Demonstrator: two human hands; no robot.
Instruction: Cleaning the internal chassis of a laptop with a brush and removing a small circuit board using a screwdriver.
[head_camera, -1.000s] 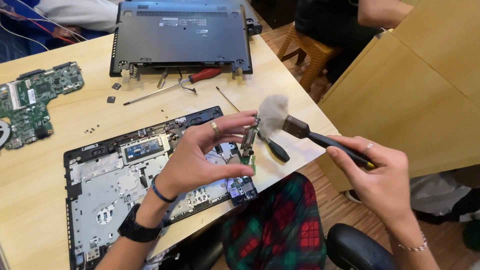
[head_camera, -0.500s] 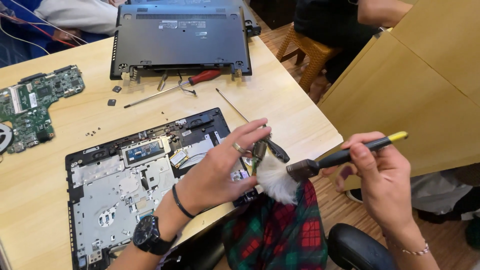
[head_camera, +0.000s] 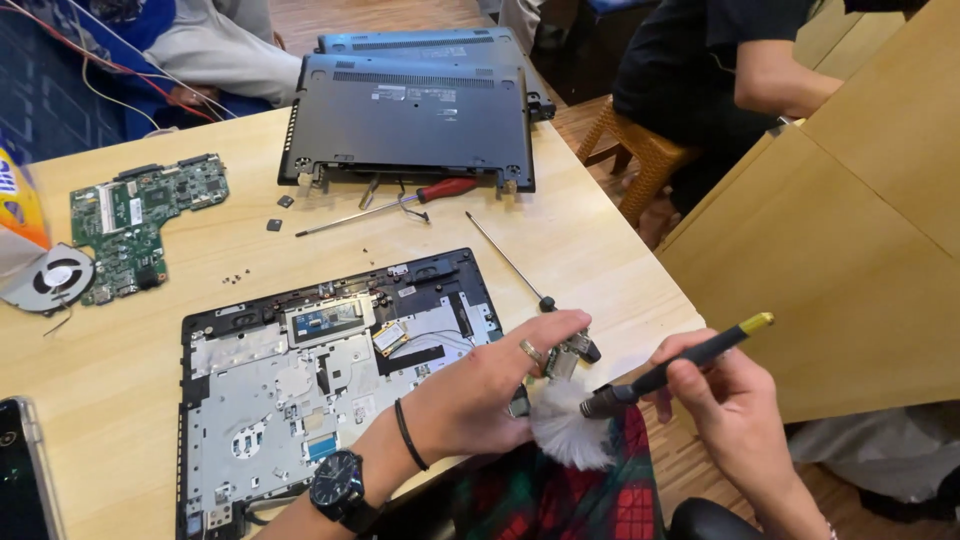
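Now my left hand (head_camera: 480, 395) pinches a small circuit board (head_camera: 562, 358) past the wooden surface (head_camera: 590, 260) edge, over my lap, while my right hand (head_camera: 725, 395), closed around a brush (head_camera: 640, 395), sweeps it; a hard stroke might knock the part loose.

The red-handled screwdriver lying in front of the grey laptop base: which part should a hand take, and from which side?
Probably the red handle: the thickest part of the red-handled screwdriver, at its right end. The thin shaft runs left, flat on the table. Come from above and the near side; the grey laptop base crowds the far side.
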